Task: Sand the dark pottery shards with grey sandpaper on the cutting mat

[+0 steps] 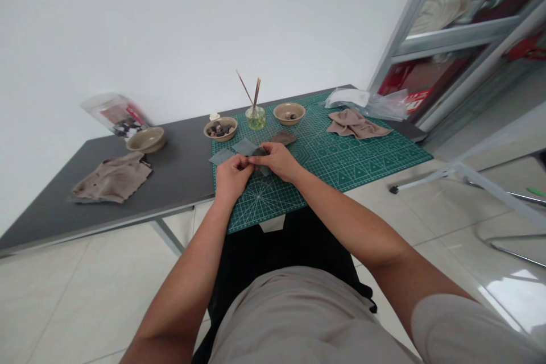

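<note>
Both the left hand (232,177) and right hand (277,160) pinch a dark piece (259,152) above a green cutting mat (341,165). Tiled floor (85,301) lies beyond the grey worktop (170,182).

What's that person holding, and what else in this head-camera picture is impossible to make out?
All from the head view:
The dark piece between the left hand and right hand: fingers hide most of it, so what it is stays unclear.
The small dark lumps in the stoneware bowl: too small to identify.
The metal-framed cabinet: cut off by the top and right edges, its contents unclear.
</note>
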